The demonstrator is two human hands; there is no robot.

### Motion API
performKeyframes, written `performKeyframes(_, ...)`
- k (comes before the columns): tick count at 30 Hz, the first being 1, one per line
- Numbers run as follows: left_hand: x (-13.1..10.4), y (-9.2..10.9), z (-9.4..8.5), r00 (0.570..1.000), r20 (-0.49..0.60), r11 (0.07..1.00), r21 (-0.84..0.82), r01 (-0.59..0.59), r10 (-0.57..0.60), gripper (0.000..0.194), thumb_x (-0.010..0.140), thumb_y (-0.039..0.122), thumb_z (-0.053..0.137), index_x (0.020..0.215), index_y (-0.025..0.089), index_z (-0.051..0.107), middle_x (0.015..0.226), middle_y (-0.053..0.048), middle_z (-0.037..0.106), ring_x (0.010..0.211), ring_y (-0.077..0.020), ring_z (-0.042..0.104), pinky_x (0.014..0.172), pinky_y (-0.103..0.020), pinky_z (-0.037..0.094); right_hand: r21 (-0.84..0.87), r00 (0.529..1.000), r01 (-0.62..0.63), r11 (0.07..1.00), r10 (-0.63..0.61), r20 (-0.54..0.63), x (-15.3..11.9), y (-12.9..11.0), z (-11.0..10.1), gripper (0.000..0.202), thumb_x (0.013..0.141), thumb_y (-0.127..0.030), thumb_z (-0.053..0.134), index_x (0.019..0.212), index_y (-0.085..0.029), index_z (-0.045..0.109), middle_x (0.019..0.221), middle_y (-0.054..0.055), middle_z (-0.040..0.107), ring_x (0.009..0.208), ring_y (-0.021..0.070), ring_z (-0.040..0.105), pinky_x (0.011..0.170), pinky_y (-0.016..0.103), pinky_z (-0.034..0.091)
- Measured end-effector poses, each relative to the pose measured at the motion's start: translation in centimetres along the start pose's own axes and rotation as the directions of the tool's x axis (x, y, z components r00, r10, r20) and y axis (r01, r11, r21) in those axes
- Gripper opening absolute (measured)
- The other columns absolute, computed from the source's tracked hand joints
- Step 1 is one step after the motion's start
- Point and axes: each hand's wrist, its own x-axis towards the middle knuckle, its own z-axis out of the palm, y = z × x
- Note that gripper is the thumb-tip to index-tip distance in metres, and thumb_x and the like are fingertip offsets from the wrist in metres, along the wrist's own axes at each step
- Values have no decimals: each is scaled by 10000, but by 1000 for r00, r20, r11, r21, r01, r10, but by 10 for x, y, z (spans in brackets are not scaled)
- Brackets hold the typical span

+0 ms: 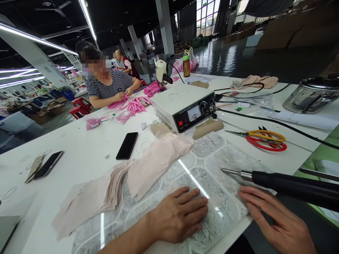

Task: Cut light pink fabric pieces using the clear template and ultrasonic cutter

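Note:
My left hand [180, 215] lies flat, palm down, on a clear patterned plastic mat [225, 211] at the table's front edge. A small pale patch of cloth [215, 200] shows by its fingertips. At the right, my right hand [280, 218] has its fingers stretched out at the mat's edge, with nothing visible in them. Just above it extends a black-handled tool [286, 181] with a pointed metal tip, the tip over the mat. Pale pink fabric pieces lie left of my hands: a fanned stack [97, 199] and another pile [159, 162] beside it.
Beyond the mat stand a white control box [182, 102] with a dial, red-and-yellow-handled scissors [267, 139] and a glass pot [312, 95]. Two phones, one black [127, 145], lie to the left. Across the table a person in a striped top [111, 84] handles pink strips [136, 105].

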Motion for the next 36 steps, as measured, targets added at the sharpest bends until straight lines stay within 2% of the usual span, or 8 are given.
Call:
performKeyframes(7,1,0,-1,1000,-9,1000,8,-2,2,391,1010,327,347,1276,104,526,1387,-56,512,1307,-257,443,1111,-394,336,-10,1000,11,1000,-11,10,0,-1,1,224,883,-234,554,1072,-294,659,1065,19,664,926,217,658,803,322,566)
performKeyframes(36,1,2,0,999,-36,1000,-1,9,-9,376,995,292,385,1287,84,495,1351,-104,539,1299,-245,458,1098,-397,358,-64,998,58,996,-57,14,-3,1,1,208,888,-264,542,1050,-297,668,1066,25,658,905,222,660,789,331,566)
